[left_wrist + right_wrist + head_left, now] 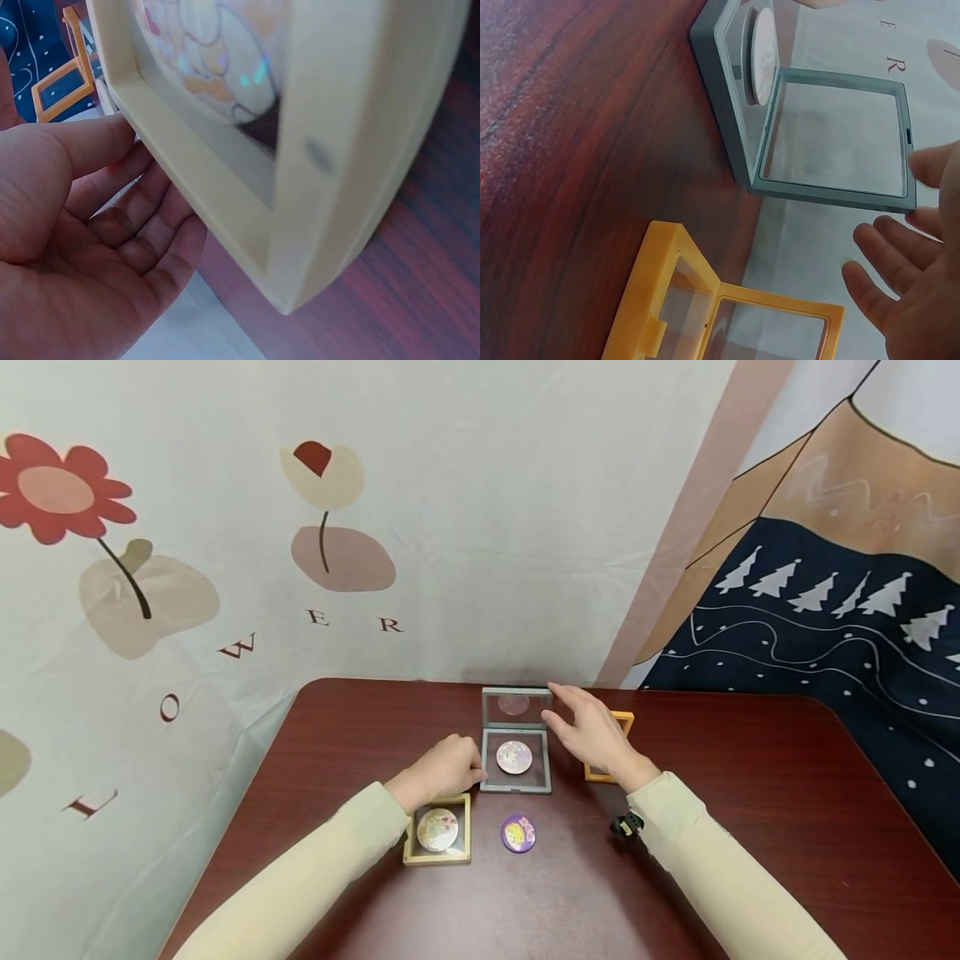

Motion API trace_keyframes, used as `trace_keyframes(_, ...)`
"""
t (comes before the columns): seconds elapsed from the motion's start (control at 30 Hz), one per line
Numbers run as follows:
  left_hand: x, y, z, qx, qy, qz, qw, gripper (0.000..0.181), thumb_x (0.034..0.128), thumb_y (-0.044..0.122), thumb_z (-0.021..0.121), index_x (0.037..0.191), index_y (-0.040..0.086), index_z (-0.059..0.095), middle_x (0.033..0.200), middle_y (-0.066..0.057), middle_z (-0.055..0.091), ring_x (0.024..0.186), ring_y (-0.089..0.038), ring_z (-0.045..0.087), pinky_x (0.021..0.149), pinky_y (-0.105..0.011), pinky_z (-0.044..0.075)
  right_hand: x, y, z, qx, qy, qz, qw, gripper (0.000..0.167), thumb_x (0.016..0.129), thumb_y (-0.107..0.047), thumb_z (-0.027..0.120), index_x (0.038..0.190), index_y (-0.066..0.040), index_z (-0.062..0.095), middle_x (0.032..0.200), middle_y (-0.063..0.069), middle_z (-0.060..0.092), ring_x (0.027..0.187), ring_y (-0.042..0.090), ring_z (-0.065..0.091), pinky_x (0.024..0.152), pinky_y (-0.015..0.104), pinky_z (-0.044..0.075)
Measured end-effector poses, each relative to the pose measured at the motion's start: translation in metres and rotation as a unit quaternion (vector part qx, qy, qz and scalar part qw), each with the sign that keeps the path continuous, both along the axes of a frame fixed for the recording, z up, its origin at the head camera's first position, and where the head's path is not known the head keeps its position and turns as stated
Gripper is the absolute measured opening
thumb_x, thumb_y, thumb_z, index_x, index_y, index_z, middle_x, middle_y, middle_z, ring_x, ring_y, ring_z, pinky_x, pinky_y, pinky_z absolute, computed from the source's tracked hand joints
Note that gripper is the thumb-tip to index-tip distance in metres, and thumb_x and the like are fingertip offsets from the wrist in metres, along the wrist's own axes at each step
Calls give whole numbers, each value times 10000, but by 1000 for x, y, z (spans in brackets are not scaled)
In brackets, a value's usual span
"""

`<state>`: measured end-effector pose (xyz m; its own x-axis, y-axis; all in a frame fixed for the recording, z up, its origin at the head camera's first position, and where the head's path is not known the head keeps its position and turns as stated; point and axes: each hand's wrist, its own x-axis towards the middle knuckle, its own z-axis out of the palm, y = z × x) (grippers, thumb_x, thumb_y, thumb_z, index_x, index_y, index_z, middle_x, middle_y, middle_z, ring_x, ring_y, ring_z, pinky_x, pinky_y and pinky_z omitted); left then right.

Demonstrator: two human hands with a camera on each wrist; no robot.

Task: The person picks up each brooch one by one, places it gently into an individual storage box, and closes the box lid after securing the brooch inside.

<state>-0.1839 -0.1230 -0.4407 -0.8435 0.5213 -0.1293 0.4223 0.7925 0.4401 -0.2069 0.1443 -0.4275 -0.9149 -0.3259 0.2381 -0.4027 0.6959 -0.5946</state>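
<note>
A grey square case (515, 791) stands with its clear lid (840, 195) raised; a round pale badge (513, 757) lies in its base. My left hand (447, 766) (82, 225), fingers curled, holds the case's lower left edge with thumb and forefinger; the cream case partly hides this contact in the left wrist view. At the lid's edge, my right hand (596, 731) (930, 277) pinches with thumb and forefinger, its other fingers spread. Beneath my left wrist is the cream case (437, 860) (330, 165), holding another round badge (437, 830).
An orange case (600, 776) (641, 300) with a raised lid stands partly behind my right hand. Nearer me, a purple round badge (518, 833) lies on the dark red table (750, 810). Printed cloth (480, 527) hangs beyond the table's far edge.
</note>
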Motion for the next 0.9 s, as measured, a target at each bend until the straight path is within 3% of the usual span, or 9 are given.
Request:
trace_keyframes(0.27, 1, 0, 1, 29, -26, 61, 10000, 320, 969, 157, 764, 650, 146, 750, 591, 91, 603, 554, -85, 483, 597, -292, 442, 8, 0, 0, -281, 412, 186, 9986, 469, 1038, -168, 672, 1462, 8, 582, 1428, 214, 612, 1298, 360, 605, 1029, 526, 507)
trace_keyframes(0.63, 0, 1, -1, 3, -2, 117, 9999, 330, 966, 157, 767, 637, 158, 737, 592, 89, 600, 567, -92, 484, 603, -300, 448, 23, 2, -3, -264, 808, 363, 9957, 394, 1012, -95, 695, 1383, 32, 648, 1321, 208, 680, 1202, 348, 670, 968, 503, 548)
trace_keyframes(0.9, 1, 1, 0, -17, 0, 98, 10000, 298, 963, 156, 770, 665, 152, 757, 601, 99, 603, 560, -86, 468, 596, -288, 431, 30, 2, -5, -102, 1191, 451, 9918, 280, 975, -33, 725, 1245, 44, 733, 1210, 184, 734, 1107, 310, 714, 917, 462, 576)
